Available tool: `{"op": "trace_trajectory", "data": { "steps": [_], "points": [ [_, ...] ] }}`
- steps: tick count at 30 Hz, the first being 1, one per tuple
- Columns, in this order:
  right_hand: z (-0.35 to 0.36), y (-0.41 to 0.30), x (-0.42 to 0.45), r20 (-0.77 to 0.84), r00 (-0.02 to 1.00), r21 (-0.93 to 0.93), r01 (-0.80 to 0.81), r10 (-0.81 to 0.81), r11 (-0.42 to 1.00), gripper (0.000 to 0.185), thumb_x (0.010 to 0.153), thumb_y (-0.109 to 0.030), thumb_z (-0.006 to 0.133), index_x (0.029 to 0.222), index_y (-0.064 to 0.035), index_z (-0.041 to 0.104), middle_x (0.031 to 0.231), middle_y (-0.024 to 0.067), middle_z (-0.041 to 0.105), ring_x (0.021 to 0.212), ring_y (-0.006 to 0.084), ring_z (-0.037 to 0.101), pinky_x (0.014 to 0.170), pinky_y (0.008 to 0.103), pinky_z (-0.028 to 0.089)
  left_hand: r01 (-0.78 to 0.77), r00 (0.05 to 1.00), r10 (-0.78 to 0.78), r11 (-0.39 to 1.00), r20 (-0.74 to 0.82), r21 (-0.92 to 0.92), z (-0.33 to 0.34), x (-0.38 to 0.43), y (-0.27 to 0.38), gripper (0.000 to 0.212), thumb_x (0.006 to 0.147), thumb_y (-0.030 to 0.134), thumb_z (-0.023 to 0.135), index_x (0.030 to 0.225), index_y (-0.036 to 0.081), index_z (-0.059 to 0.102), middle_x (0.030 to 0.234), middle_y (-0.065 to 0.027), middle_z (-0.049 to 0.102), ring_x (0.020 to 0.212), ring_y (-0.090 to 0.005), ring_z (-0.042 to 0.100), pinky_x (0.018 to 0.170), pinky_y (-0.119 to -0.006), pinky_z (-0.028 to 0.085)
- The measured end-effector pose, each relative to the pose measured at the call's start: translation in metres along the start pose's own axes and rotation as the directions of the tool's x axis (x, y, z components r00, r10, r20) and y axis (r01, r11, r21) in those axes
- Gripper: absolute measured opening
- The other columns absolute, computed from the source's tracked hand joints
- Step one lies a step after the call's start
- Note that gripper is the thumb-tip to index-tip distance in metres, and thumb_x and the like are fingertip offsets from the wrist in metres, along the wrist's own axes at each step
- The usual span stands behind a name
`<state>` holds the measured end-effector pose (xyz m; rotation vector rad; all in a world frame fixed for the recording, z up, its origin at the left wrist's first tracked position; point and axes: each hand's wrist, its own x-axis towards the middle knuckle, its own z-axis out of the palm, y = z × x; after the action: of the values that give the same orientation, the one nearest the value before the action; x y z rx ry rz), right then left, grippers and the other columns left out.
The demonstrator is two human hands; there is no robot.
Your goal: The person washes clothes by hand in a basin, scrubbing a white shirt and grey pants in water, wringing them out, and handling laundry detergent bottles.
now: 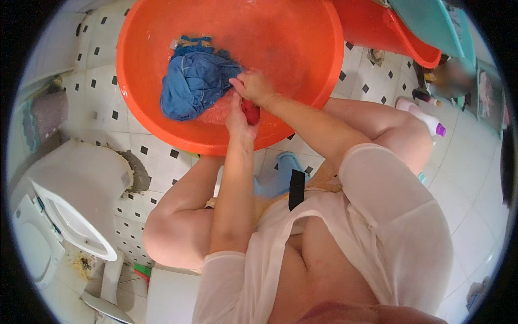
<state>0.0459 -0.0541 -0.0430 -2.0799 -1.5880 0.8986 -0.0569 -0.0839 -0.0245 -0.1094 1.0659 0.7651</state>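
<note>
A large orange plastic basin (pixel 299 52) holds water and stands before me. In its left part lies a wet, bunched blue garment (pixel 194 83), with darker blue and tan fabric at its upper end. My left hand (pixel 239 117) and my right hand (pixel 257 87) are close together over the basin, just right of the blue garment. Between them is a small bundled red cloth (pixel 251 112), gripped at the palm of my left hand. My right hand is curled against its upper end; the fingers partly hide the cloth.
A white toilet (pixel 81 182) stands at the left. Another red-orange basin (pixel 372 28) and a teal basin (pixel 429 20) are at the upper right. A white bottle with a purple cap (pixel 425 117) lies beyond my right knee. A blue plastic item (pixel 285 166) is between my legs.
</note>
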Motion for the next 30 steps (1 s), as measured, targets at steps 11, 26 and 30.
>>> {"op": "trace_trajectory", "data": {
  "steps": [11,26,30],
  "points": [
    [0.017,0.141,-0.009,-0.053,0.986,-0.374,-0.166,0.157,0.912,0.033,0.083,-0.022,0.049,0.110,-0.0030,0.050,0.102,0.0256,0.050,0.095,0.0415,0.050,0.079,0.0449,0.043,0.130,0.949,-0.094,0.987,-0.300,0.100,-0.080,0.039,-0.009,0.044,0.081,0.030,0.055,0.119,0.010,0.044,0.103,-0.0122,0.049,0.100,-0.0277,0.047,0.091,-0.038,0.039],
    [-0.128,-0.069,-0.096,0.585,0.771,-0.008,0.317,-0.253,0.948,0.020,0.072,-0.007,0.056,0.091,-0.0018,0.052,0.086,0.0187,0.060,0.081,0.0350,0.057,0.068,0.0407,0.045,0.343,0.891,-0.376,0.925,0.253,0.165,-0.002,-0.010,-0.002,0.021,0.083,0.022,0.057,0.097,0.006,0.055,0.093,-0.0076,0.060,0.088,-0.0235,0.058,0.075,-0.036,0.049],
    [-0.184,-0.084,-0.090,0.332,0.890,0.192,0.259,-0.311,0.946,0.025,0.075,-0.016,0.057,0.095,-0.0015,0.054,0.087,0.0180,0.060,0.081,0.0331,0.058,0.071,0.0394,0.046,0.280,0.884,-0.294,0.955,0.364,0.094,0.030,-0.053,0.013,0.029,0.081,0.024,0.059,0.105,0.010,0.053,0.103,-0.0058,0.058,0.087,-0.0202,0.057,0.071,-0.034,0.047]
  ]
}}
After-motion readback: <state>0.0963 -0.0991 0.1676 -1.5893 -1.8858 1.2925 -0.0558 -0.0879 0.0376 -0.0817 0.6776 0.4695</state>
